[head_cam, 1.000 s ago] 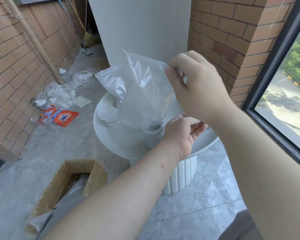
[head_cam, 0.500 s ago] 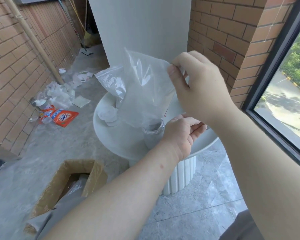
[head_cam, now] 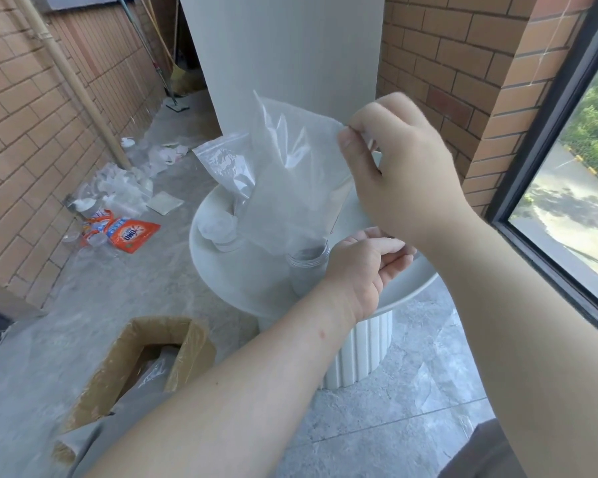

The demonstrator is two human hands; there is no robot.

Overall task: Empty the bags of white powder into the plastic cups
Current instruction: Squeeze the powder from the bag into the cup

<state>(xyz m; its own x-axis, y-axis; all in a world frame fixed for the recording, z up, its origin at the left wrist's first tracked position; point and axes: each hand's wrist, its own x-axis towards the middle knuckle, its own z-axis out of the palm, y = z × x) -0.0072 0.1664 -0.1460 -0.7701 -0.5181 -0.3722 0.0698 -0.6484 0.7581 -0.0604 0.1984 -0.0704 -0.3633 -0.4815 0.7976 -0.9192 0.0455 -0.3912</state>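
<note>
On a brick-walled balcony, my right hand point(head_cam: 399, 167) pinched a clear bag point(head_cam: 290, 188) over a plastic cup point(head_cam: 308, 267) gripped by my left hand point(head_cam: 363, 267) on the round white worktop point(head_cam: 242, 281).

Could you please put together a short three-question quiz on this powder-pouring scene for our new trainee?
1. True or false: the right hand pinches the upper corner of the clear bag that hangs over the plastic cup.
2. What does the left hand steady? A) the cardboard box B) the plastic cup C) the orange packet
3. Fill in: the cup stands on the round white ____.

Key
1. True; the bag's lower end sits at the cup's mouth.
2. B; the cardboard box and the orange packet lie untouched on the floor.
3. Table.
</note>
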